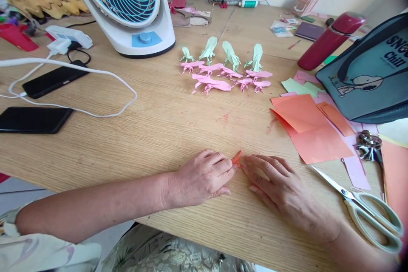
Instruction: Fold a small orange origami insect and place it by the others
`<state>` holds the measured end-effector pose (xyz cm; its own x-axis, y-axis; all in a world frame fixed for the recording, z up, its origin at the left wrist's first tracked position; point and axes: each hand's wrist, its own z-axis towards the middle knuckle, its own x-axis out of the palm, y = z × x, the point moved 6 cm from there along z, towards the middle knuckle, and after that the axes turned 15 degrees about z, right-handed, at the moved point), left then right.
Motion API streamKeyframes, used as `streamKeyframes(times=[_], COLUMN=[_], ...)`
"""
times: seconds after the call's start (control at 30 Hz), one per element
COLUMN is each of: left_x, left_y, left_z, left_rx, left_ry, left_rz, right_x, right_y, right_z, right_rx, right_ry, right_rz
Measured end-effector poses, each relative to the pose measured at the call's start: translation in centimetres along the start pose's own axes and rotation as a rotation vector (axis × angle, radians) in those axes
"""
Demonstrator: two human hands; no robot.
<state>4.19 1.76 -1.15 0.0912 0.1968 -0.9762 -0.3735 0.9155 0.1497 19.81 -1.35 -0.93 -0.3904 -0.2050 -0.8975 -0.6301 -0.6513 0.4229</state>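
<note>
A small folded piece of orange paper (236, 158) lies near the table's front edge, its pointed tip showing between my hands. My left hand (204, 177) is closed on its left side, with the fingertips pressing the paper. From the right, my right hand (276, 180) touches the paper's edge with its fingertips, fingers bent together over the wood. Most of the folded piece is covered by my fingers. Beyond them stand several pink origami figures (211, 83) in rows, with green origami figures (231, 55) behind them.
Orange paper sheets (321, 140) and scissors (350, 195) lie on the right, near keys (368, 144), a red flask (331, 40) and a grey-blue bag (372, 72). A fan (146, 44), a white cable (130, 83) and two phones (35, 120) occupy the left.
</note>
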Motion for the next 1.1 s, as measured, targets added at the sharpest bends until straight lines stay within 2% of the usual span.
streamKeyframes(times=[0.2, 0.33, 0.7, 0.8, 0.93, 1.1], left_x=[-0.1, -0.1, -0.1, -0.2, -0.4, -0.5], left_y=[0.1, 0.1, 0.1, -0.1, -0.3, -0.6], left_z=[0.3, -0.1, -0.1, -0.1, -0.2, -0.5], left_rx=[0.030, 0.030, 0.010, 0.034, 0.062, 0.078], left_ry=[-0.044, -0.059, -0.007, -0.042, -0.100, -0.077], left_rz=[0.051, 0.065, 0.008, 0.000, 0.011, 0.054], right_x=[0.3, 0.2, 0.7, 0.7, 0.8, 1.1], right_y=[0.3, 0.5, 1.4, 1.9, 1.7, 1.3], right_z=[0.1, 0.1, 0.7, 0.9, 0.7, 0.0], right_rx=[0.043, 0.018, 0.022, 0.029, 0.112, 0.126], right_ry=[-0.063, -0.104, -0.123, -0.144, -0.134, -0.136], right_rz=[0.018, 0.018, 0.001, -0.041, -0.016, 0.035])
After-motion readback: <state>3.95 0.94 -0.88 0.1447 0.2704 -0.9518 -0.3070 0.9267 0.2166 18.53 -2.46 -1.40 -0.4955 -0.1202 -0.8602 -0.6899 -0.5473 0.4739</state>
